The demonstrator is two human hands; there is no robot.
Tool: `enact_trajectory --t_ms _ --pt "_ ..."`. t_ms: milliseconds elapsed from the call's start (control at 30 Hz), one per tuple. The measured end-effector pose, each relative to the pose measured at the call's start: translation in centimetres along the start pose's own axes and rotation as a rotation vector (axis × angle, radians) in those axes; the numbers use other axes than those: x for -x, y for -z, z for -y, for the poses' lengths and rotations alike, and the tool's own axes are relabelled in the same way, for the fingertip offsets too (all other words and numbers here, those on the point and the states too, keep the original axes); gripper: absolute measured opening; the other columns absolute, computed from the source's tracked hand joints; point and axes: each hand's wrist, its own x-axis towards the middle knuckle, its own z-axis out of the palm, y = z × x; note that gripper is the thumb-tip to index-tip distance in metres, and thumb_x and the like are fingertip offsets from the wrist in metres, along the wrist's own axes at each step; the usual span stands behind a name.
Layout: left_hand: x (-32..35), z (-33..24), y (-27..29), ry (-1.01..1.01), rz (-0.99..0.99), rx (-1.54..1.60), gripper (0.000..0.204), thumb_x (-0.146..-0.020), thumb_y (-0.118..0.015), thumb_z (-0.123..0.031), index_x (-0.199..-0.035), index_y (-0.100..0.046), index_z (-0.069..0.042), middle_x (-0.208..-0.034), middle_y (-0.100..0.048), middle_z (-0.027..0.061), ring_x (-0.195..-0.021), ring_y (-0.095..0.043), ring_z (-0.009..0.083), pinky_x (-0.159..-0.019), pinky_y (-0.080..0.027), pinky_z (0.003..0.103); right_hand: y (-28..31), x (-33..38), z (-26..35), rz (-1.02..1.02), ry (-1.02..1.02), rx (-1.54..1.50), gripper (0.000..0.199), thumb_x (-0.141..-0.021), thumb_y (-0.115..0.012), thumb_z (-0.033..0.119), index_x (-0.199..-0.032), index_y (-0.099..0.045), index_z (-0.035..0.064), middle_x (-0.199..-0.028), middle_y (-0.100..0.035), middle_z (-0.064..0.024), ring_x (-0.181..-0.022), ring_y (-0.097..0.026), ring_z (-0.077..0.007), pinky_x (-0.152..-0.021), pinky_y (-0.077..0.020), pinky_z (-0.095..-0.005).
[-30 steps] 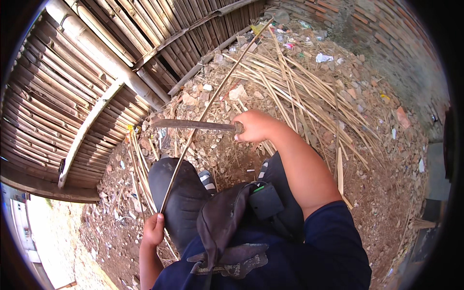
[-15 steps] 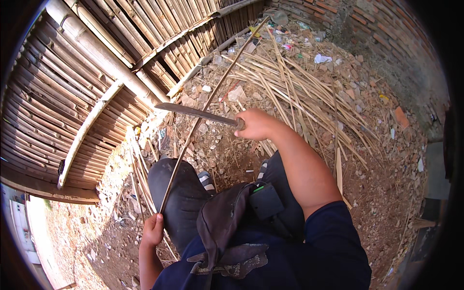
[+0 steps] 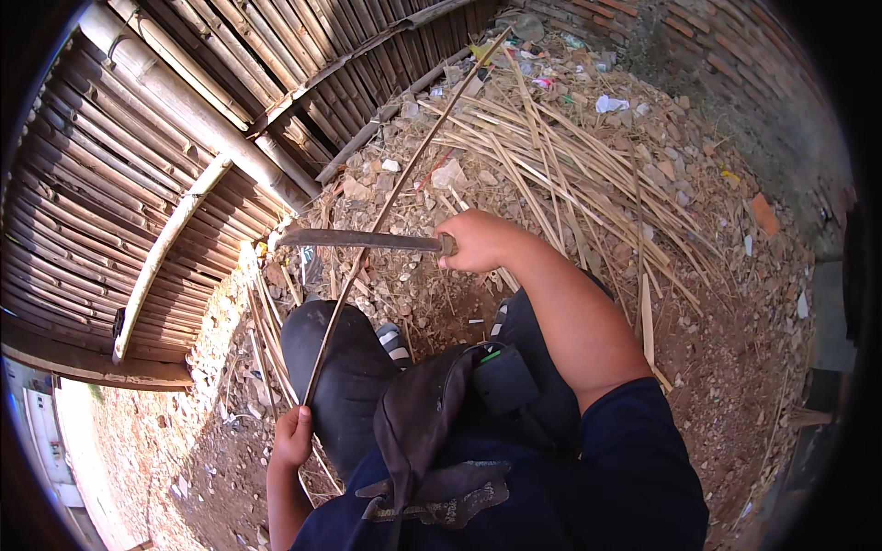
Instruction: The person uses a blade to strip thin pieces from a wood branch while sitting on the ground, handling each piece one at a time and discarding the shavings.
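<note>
A long thin bamboo strip (image 3: 405, 182) slants from beside my left knee up to the far rubble. Its near end is gripped by my left hand (image 3: 293, 435), thumb pressed along it. My right hand (image 3: 477, 241) is closed round the handle of a machete (image 3: 367, 240). The dark blade points left and crosses the strip at about its middle; whether the edge touches it or passes just above, I cannot tell. Past my right hand lies a loose pile of split bamboo strips (image 3: 551, 174) on the ground.
A bamboo-slat wall (image 3: 119, 202) with thick poles rises at the left. Behind and to the right runs a brick wall (image 3: 735, 83). Rubble and litter, including a white scrap (image 3: 610, 105), cover the far ground. More strips (image 3: 266, 321) lie beside my left knee.
The machete has moved down the strip toward me, its blade turning nearly level. My right hand has shifted slightly left, while my left hand stays in place on the strip.
</note>
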Motion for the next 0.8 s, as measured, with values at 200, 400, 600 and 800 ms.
enact_trajectory --t_ms 200,400,600,800 --pt "0.3 -0.9 -0.2 -0.002 -0.045 -0.044 0.052 -0.108 -0.046 -0.040 -0.070 -0.047 -0.006 -0.061 -0.043 -0.0036 -0.061 -0.039 0.0081 -0.054 -0.034 0.031 0.4 0.4 1.4 0.001 -0.041 0.017 0.045 -0.080 -0.079 0.033 -0.116 -0.070 0.0066 -0.098 -0.071 -0.0202 -0.094 -0.069 -0.0380 -0.083 -0.0532 -0.0452" --pt "0.3 -1.7 -0.5 -0.089 -0.076 -0.088 0.051 -0.108 -0.046 -0.039 -0.071 -0.047 -0.003 -0.060 -0.042 -0.0012 -0.061 -0.039 0.0092 -0.054 -0.034 0.032 2.7 -0.2 -1.7 0.029 -0.158 -0.115 0.052 -0.080 -0.079 0.034 -0.122 -0.068 0.0046 -0.110 -0.070 -0.0232 -0.105 -0.067 -0.0365 -0.090 -0.0518 -0.0440" --pt "0.3 -1.7 -0.4 -0.071 -0.069 -0.127 0.051 -0.108 -0.047 -0.037 -0.071 -0.047 -0.003 -0.060 -0.042 -0.0014 -0.062 -0.038 0.0090 -0.054 -0.033 0.032 1.2 -0.3 -2.4 -0.209 -0.209 -0.093 0.045 -0.080 -0.077 0.030 -0.114 -0.069 0.0019 -0.106 -0.071 -0.0213 -0.103 -0.067 -0.0367 -0.089 -0.0522 -0.0440" --pt "0.4 -0.6 -0.1 0.026 -0.042 0.002 0.051 -0.108 -0.048 -0.039 -0.072 -0.048 -0.004 -0.061 -0.042 -0.0024 -0.063 -0.038 0.0087 -0.055 -0.034 0.032 1.0 0.1 2.2 0.173 -0.041 0.057 0.051 -0.082 -0.078 0.032 -0.125 -0.067 0.0071 -0.100 -0.073 -0.0199 -0.103 -0.069 -0.0348 -0.091 -0.0524 -0.0432"
